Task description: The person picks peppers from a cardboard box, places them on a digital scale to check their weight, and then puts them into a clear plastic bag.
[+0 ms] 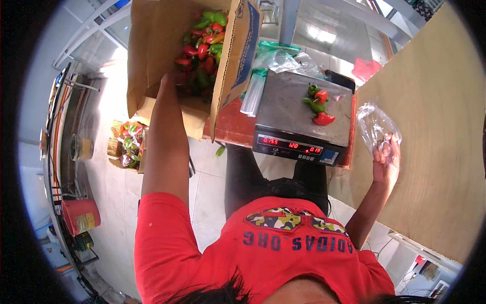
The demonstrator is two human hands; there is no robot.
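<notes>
Loose plastic bags [291, 61] crowd between the cardboard box [152, 45] and the dark weighing scale [283, 101] on the red worktop [233, 121]. Red and green peppers [205, 48] lie in the box, a few more peppers [318, 106] on the scale. The left forearm [167, 121] reaches inside; shadow hides that grip, so I cannot tell its state. The right hand [387, 158] grasps a clear bag [373, 121] beside the scale.

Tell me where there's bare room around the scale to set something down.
Free: on the scale, between its left edge and the peppers; on the pale wooden surface, right of the right hand and clear bag. Crowded: beyond the scale, where plastic bags bunch, and leftward, where the cardboard box stands.
</notes>
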